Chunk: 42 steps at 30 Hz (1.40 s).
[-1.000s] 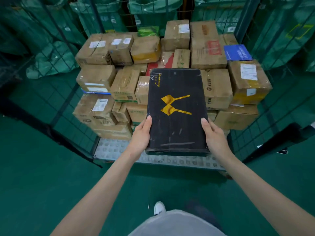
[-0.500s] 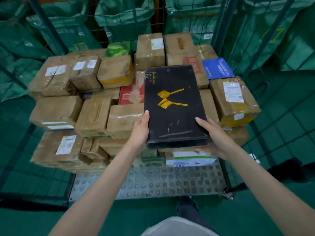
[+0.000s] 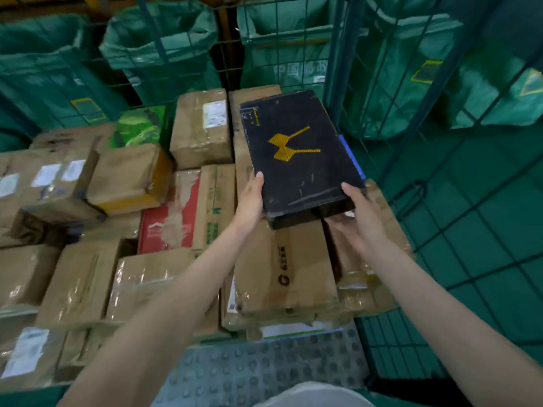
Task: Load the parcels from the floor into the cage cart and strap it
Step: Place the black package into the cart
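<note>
both hands, left hand (image 3: 249, 201) and right hand (image 3: 357, 218), grip black box (image 3: 296, 154) beside cage wall (image 3: 382, 83).

Two hands, the left hand (image 3: 249, 201) and right hand (image 3: 357, 221), held one black box (image 3: 296, 154) above over a dozen brown cartons (image 3: 282, 268), with three green sacks (image 3: 164, 45) beyond them.

Scene dimly lit, strong green cast throughout. Soft overhead light suggested by sheen on taped cardboard parcels (image 3: 141, 283) and faint glare on black box (image 3: 299, 154). Shadows diffuse, deepest in gaps between parcels. Overall softness noted; labels unreadable. Wide-angle distortion seen at edges: cage cart (image 3: 379, 69) bars bowed, forearms stretched. Green sacks (image 3: 158, 39) behind mesh blurred.
</note>
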Each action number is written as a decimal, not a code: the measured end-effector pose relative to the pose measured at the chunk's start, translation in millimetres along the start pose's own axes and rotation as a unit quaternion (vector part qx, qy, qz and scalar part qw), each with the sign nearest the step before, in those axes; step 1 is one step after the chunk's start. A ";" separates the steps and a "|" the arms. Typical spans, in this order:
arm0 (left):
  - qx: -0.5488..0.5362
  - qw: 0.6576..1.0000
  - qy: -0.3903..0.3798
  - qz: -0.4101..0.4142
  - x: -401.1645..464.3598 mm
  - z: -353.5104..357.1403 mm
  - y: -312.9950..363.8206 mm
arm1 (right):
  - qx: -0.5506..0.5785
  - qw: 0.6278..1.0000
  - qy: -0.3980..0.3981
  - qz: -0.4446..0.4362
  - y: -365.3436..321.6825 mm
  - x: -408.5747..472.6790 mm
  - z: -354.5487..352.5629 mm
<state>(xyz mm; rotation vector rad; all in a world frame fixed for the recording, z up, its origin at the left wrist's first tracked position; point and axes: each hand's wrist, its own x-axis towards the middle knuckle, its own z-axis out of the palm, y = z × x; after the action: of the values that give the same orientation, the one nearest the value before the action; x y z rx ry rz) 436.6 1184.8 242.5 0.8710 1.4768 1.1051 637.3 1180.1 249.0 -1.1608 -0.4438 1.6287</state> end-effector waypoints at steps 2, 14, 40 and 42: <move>0.056 0.998 -0.017 -0.006 24.3 6.5 1.3 | -0.014 1.000 0.010 -0.020 -10.7 22.4 -1.6; 0.528 0.848 -0.045 -0.017 66.7 -7.6 -49.3 | -0.034 0.987 0.133 -0.081 -41.2 129.5 -1.8; 0.657 0.752 -0.049 -0.008 71.6 -9.9 -48.7 | -0.376 0.892 0.246 -0.044 -52.3 162.5 -9.6; 0.654 0.755 -0.049 -0.011 71.2 -9.9 -48.6 | -0.429 0.866 0.253 -0.042 -52.2 163.2 -12.4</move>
<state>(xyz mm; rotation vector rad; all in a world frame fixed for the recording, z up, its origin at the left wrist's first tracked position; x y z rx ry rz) 415.2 1234.3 174.4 1.7755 2.0931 -0.2200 676.8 1341.9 206.7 -2.1219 -0.8958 0.9594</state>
